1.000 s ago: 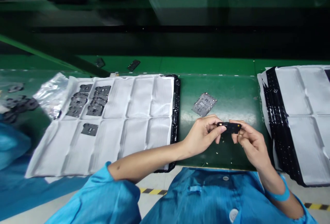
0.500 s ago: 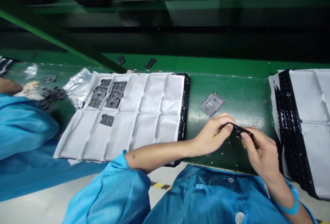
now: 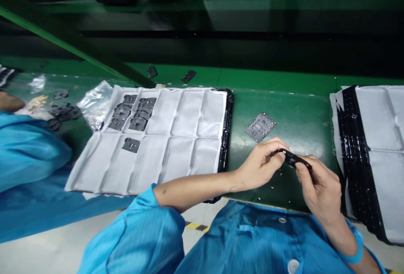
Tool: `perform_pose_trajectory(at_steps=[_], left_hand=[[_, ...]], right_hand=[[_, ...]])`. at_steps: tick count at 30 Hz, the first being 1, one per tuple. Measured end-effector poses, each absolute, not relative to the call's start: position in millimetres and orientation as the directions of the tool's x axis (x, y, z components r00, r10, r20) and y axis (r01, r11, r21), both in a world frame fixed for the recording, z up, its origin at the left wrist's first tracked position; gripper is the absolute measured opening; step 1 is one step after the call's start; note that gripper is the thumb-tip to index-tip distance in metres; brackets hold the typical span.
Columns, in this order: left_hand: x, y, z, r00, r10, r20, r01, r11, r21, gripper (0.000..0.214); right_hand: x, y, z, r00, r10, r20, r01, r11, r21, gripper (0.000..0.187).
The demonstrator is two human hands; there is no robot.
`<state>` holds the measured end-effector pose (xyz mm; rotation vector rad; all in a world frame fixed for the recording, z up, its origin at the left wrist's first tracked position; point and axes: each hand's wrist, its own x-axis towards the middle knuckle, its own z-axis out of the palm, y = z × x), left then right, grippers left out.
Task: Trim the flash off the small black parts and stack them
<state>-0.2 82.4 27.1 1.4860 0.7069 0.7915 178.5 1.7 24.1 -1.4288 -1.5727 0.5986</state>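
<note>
Between my two hands is a small black plastic part (image 3: 293,160), held over the green bench (image 3: 284,107). My left hand (image 3: 265,160) pinches its left end with thumb and fingers, and my right hand (image 3: 320,183) grips its right end. Small gold-coloured spots show on the part. Just beyond my left hand, several flat dark grey parts (image 3: 260,127) lie close together on the bench. To the left, a tray lined with white sheet (image 3: 176,160) holds several similar dark parts (image 3: 131,144) in its left compartments.
A second lined tray (image 3: 383,126) stands at the right, its black side facing me. Clear plastic bags (image 3: 96,103) and loose dark parts (image 3: 65,112) lie at the left, near a co-worker's blue sleeve (image 3: 30,152). A green post (image 3: 78,51) slants across the upper left.
The black part has tilted slightly in my fingers, so more of its upper face and a gold spot at its left end show. Both hands stay almost in place.
</note>
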Motion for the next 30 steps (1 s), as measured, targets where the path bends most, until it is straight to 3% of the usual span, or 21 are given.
perform_pose_trajectory(at_steps=[9, 14, 30], left_hand=[[0.6, 82.6, 28.2, 0.559, 0.828, 0.046, 0.009, -0.062, 0.998, 0.021], [0.7, 80.4, 27.2, 0.564, 0.826, -0.008, -0.02, 0.023, 1.0, 0.021], [4.7, 79.6, 20.2, 0.554, 0.832, -0.026, -0.091, 0.091, 0.992, 0.013]], right_hand=[[175.7, -0.1, 22.0, 0.04, 0.937, 0.346, 0.56, 0.266, -0.785, 0.021], [175.0, -0.2, 21.5, 0.026, 0.93, 0.366, 0.572, 0.287, -0.768, 0.024], [175.6, 1.7, 20.7, 0.062, 0.94, 0.335, 0.533, 0.253, -0.807, 0.022]])
